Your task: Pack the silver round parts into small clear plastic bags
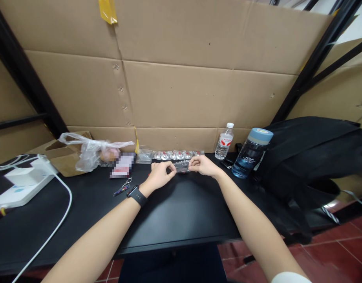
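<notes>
Both my hands reach out over the black table (175,212) and pinch a small clear plastic packet (182,166) between them. My left hand (159,175), with a black watch on its wrist, grips the packet's left end with closed fingers. My right hand (203,165) holds the right end the same way. Just behind the packet, a row of several small clear packets with red and silver parts (176,155) lies along the cardboard wall.
A small water bottle (224,142) and a blue bottle (251,152) stand at the right, beside a black bag (310,157). At the left are a crumpled plastic bag (89,151), a cardboard box (63,157), a white power strip (22,182) with cable, and a keychain (122,189).
</notes>
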`<state>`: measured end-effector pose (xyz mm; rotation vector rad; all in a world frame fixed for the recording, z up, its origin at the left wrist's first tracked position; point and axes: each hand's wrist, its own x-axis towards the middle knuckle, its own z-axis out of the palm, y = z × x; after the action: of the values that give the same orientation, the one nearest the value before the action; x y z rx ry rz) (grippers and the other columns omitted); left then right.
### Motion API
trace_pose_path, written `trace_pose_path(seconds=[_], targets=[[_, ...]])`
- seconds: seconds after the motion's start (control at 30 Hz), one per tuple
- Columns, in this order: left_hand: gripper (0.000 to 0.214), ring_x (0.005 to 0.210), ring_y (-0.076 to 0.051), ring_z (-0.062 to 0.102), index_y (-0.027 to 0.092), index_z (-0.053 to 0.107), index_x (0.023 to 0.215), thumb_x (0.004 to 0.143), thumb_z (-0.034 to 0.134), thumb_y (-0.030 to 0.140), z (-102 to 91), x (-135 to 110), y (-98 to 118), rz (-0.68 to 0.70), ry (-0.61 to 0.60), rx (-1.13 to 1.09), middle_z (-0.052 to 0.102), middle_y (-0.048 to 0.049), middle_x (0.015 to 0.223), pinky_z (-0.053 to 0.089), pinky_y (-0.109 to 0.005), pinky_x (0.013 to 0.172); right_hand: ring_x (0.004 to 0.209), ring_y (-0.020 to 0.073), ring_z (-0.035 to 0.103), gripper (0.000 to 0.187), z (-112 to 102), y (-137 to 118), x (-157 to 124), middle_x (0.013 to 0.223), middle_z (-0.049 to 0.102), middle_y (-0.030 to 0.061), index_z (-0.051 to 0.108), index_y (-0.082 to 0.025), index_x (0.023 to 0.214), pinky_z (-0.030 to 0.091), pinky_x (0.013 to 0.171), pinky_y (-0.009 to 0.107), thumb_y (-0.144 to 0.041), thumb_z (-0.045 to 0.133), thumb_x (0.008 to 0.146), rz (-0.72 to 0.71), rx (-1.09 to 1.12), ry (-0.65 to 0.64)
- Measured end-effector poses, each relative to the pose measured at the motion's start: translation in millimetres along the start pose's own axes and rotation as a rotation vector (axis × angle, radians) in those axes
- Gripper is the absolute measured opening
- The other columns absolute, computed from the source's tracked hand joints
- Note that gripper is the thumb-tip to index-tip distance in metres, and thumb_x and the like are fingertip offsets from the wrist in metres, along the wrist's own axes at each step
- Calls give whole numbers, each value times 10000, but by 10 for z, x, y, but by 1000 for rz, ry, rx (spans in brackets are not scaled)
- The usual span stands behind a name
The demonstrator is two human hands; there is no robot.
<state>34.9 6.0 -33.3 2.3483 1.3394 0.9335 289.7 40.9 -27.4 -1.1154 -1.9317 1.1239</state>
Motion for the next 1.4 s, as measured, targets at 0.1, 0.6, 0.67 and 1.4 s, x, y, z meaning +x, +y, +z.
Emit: trace_pose_path(seconds=[0.1, 0.6, 0.67, 1.4], targets=[[82, 758, -174, 672, 230, 691, 814, 829, 635, 288, 53, 11, -17, -53, -13, -121, 757, 18, 875, 427, -313, 817, 548, 109, 538, 389, 7, -24, -16, 668, 671, 1, 577, -183, 925, 407, 516, 214, -342, 818, 664, 62, 61, 10], [284, 599, -116, 563, 257, 536, 1119, 838, 576, 256, 79, 58, -105, -69, 46, -377, 668, 46, 814, 389, -248, 649, 526, 84, 477, 437, 73, -80, -8, 710, 665, -9, 576, -190, 905, 335, 501, 208, -430, 844, 656, -6, 189, 80], [296, 666, -136, 596, 269, 536, 1171, 876, 537, 248, 18, 34, -59, -25, 113, -212, 690, 34, 887, 401, -286, 745, 577, 109, 545, 467, 98, -70, 16, 750, 694, -1, 547, -207, 930, 387, 554, 223, -437, 846, 654, -63, 184, 179], [209, 1171, -279, 520, 277, 699, 1042, 912, 547, 335, 150, -63, -67, 118, -104, 246, 673, -62, 1136, 293, -444, 949, 786, 157, 588, 333, 124, -9, -36, 961, 696, 55, 782, -179, 990, 453, 726, 252, -109, 713, 672, -178, -597, -107]])
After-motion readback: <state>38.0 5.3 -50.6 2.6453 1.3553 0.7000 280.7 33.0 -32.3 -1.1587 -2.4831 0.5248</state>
